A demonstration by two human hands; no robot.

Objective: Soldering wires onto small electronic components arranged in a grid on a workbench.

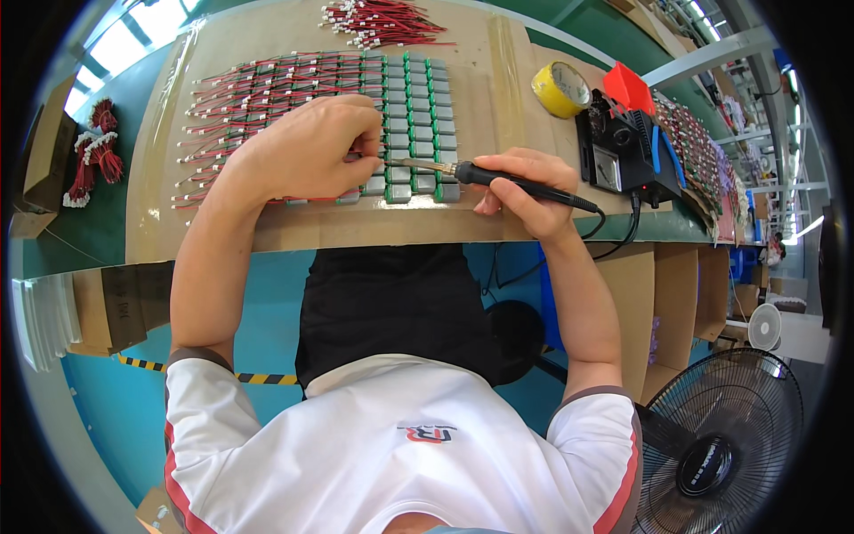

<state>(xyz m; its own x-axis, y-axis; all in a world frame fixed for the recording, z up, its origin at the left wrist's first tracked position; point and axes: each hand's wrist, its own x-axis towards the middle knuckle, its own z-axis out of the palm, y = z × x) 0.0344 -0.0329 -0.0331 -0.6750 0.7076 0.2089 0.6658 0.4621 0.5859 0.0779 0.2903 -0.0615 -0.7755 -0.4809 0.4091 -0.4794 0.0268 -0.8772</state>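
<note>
My right hand (531,189) grips a soldering iron (498,176) by its black handle, and the metal tip points left over rows of small grey blocks with green edges (421,107). Close to that tip, my left hand (311,147) is closed in a pinch above the same rows. Whatever lies between its fingertips is too small or hidden to make out. Red wires with white connectors (227,98) lie across the blocks on the left side, partly covered by my left hand. The blocks at the right side of the group show no wires on them.
Loose red wires (382,22) are heaped at the far side of the cardboard-covered table (294,233). A yellow tape roll (561,89) and a black soldering station (623,156) stand at right, its cable hanging off the edge. Wire bundles (93,160) lie left; a fan (721,454) stands lower right.
</note>
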